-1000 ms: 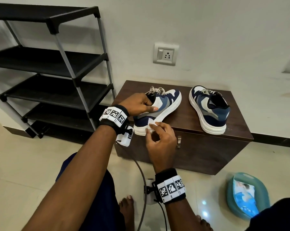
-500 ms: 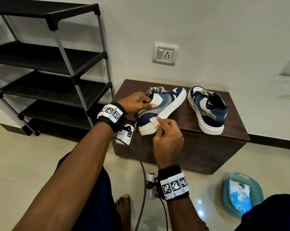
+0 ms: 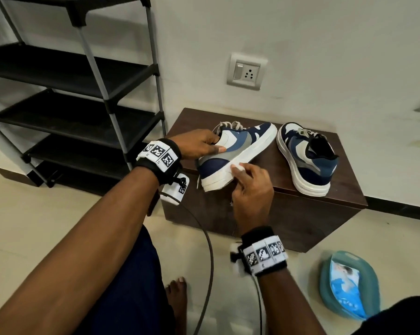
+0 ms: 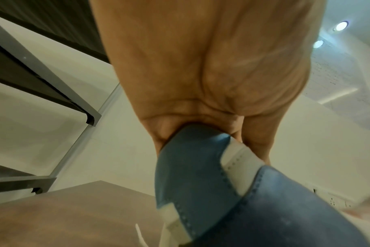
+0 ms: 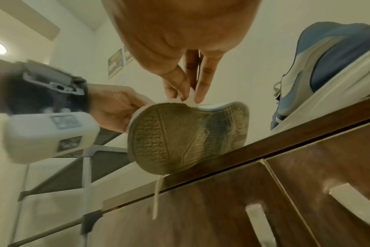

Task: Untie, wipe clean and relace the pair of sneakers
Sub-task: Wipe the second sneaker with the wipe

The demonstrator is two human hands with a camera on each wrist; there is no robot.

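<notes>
Surface: brown cabinet (image 3: 344,189), second sneaker (image 3: 308,155) on top.
Left hand (image 3: 199,147): fingers clamped on tilted sneaker (image 3: 233,153) collar.
Right hand (image 3: 251,189): fingertips pinching white wipe (image 3: 239,166) against its sole edge.

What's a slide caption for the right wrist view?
From below: right hand presses a white wipe to the tilted sneaker, steadied by the left hand.

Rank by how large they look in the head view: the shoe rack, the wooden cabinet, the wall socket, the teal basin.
1. shoe rack
2. wooden cabinet
3. teal basin, though it is near the camera and partly hidden
4. wall socket
</notes>
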